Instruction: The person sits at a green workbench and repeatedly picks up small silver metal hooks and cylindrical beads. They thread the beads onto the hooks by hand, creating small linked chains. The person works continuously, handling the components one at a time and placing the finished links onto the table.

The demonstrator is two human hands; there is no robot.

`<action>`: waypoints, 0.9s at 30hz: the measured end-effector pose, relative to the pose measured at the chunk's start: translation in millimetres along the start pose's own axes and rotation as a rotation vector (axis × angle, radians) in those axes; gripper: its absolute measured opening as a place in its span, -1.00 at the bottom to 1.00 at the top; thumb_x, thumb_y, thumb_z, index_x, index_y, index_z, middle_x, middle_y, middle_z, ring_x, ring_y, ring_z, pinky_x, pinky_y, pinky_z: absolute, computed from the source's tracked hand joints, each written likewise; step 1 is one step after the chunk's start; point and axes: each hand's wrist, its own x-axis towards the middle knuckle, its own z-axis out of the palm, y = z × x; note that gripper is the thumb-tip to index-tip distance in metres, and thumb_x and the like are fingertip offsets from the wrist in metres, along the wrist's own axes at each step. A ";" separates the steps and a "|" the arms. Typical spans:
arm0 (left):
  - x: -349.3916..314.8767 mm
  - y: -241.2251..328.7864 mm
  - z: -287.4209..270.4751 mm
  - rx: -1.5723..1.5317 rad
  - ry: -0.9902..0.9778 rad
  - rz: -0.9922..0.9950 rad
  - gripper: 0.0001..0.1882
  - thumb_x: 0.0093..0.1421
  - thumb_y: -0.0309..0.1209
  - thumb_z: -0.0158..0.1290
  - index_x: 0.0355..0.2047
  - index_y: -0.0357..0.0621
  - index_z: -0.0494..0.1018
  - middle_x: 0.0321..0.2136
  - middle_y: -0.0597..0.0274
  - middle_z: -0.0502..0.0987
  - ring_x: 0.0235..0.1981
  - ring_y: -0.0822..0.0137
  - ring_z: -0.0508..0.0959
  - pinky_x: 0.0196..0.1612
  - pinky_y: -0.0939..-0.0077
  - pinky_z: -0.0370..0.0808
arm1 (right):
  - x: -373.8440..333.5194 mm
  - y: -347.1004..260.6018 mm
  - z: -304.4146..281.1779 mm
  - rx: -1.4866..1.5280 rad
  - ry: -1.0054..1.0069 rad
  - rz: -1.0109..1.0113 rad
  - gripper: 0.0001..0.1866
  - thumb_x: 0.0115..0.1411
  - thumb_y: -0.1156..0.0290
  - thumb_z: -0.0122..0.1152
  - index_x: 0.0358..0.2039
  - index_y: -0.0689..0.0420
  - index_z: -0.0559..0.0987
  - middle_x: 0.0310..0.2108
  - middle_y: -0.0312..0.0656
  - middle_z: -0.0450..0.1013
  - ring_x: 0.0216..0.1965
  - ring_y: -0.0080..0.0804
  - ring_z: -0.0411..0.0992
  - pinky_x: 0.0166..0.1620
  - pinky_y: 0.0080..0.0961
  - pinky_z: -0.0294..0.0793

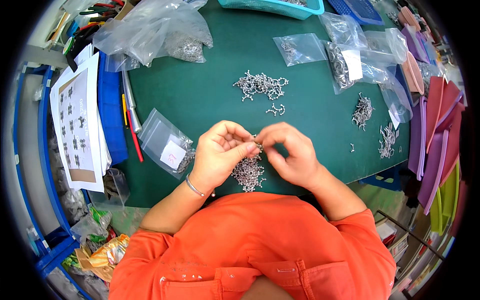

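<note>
My left hand (221, 151) and my right hand (291, 151) meet above the near part of the green table. Both have thumb and fingers pinched around a small silvery metal piece (259, 146), mostly hidden by the fingertips. Right below them lies a heap of tiny silver metal parts (248, 174). Beyond my hands sits a pile of curved, beaded-looking metal pieces (261, 85), with a few loose curved pieces (275, 109) just on its near side. A silver bangle (194, 186) circles my left wrist.
Left of my hands lies a labelled zip bag of metal parts (169, 145), beside a red pen (135, 136) and a blue tray (112, 110). Small metal piles (362, 111) and clear bags (345, 65) occupy the right. A turquoise basket (272, 7) stands at the far edge.
</note>
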 end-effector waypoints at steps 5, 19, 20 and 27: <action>-5.3 -5.9 4.7 0.081 0.040 0.201 -0.72 0.16 -0.77 0.11 -0.14 -0.30 0.37 -0.29 0.09 0.54 -0.24 0.31 0.61 -0.09 0.37 0.64 | 13.1 31.3 -7.4 -0.493 -0.004 0.082 -0.82 0.04 0.65 0.21 -0.30 0.19 0.54 -0.31 -0.12 0.42 -0.22 -0.09 0.41 -0.18 -0.24 0.42; -7.9 6.0 -17.3 0.874 -0.025 0.217 -0.90 0.12 -0.61 0.18 -0.32 -0.25 0.58 -0.35 0.30 0.50 -0.54 0.60 0.37 -0.47 0.69 0.34 | 3.7 41.0 -23.0 -0.495 0.043 0.140 -0.89 0.07 0.61 0.25 -0.37 0.15 0.56 -0.39 -0.15 0.47 -0.33 -0.11 0.43 -0.21 -0.24 0.43; -6.9 8.5 -15.6 0.876 -0.021 0.222 -0.90 0.12 -0.61 0.18 -0.32 -0.26 0.58 -0.35 0.31 0.49 -0.54 0.60 0.37 -0.47 0.69 0.34 | 4.7 40.6 -25.6 -0.509 0.046 0.152 -0.89 0.06 0.61 0.25 -0.37 0.15 0.57 -0.38 -0.16 0.47 -0.32 -0.11 0.43 -0.21 -0.24 0.43; 0.2 15.9 -4.2 0.823 -0.028 0.206 -0.93 0.13 -0.59 0.18 -0.34 -0.26 0.57 -0.36 0.33 0.49 -0.54 0.61 0.36 -0.47 0.69 0.34 | 14.5 45.8 -11.2 -0.517 -0.107 -0.008 -0.93 -0.01 0.61 0.28 -0.46 0.18 0.59 -0.40 -0.18 0.42 -0.36 -0.14 0.39 -0.26 -0.27 0.42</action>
